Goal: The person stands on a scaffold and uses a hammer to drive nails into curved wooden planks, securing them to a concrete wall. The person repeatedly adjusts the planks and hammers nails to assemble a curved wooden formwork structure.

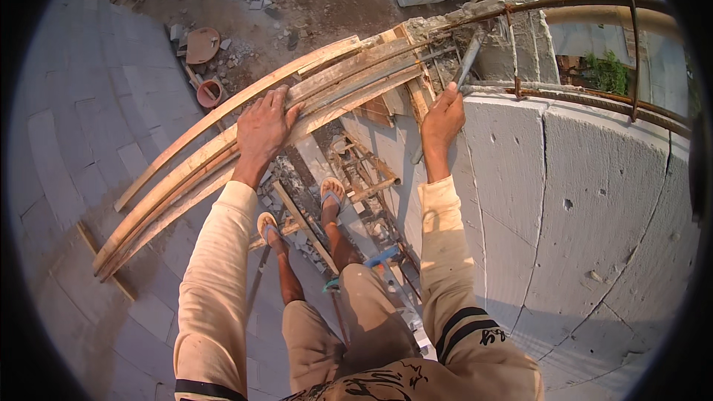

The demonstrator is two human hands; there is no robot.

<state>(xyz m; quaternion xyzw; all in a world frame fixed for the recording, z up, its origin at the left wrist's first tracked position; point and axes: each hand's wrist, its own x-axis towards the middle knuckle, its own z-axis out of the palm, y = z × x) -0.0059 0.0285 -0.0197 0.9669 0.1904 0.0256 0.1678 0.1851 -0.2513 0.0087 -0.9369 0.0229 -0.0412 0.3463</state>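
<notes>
My left hand (263,130) is closed over the upper edge of a wooden plank (197,160), its thumb spread to the right. That plank is one of several long boards lying side by side as a formwork along the wall top. My right hand (443,122) is wrapped round a grey metal bar (469,58), which slants up and away toward the concrete. The bar's far end lies close to the rebar, and its lower end shows below my hand. A short upright timber (417,100) stands just left of my right hand.
A pale block wall (579,193) rises on the right, topped by rusty rebar (594,4). My sandalled feet are on narrow supports above rubble and a wooden scaffold (371,186). Another block wall (89,104) is at left. Below lie a round pan (203,45) and a bucket (210,93).
</notes>
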